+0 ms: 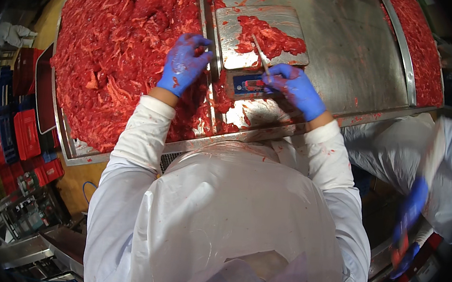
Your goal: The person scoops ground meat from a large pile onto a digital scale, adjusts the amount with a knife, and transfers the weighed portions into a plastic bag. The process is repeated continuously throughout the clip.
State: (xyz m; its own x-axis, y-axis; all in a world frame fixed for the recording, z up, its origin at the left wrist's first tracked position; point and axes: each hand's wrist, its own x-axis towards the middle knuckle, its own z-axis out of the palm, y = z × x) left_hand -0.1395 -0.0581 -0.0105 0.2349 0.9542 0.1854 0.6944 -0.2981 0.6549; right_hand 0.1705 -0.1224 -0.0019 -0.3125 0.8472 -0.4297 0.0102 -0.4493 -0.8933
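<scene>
My right hand, in a blue glove, is closed on the lower end of a thin pale stick. The stick slants up over a clump of raw red meat on the metal pan of a scale; whether its tip is in the meat I cannot tell. Just under this hand is the scale's blue display panel. My left hand, gloved in blue with red smears, is above the right edge of the big meat heap. Its fingers are apart and point toward the scale, holding nothing visible.
A raised metal divider separates the heap from the steel worktop. More meat lies behind another rail at far right. A co-worker in white with a blurred blue glove is close at right. Red crates are stacked at left.
</scene>
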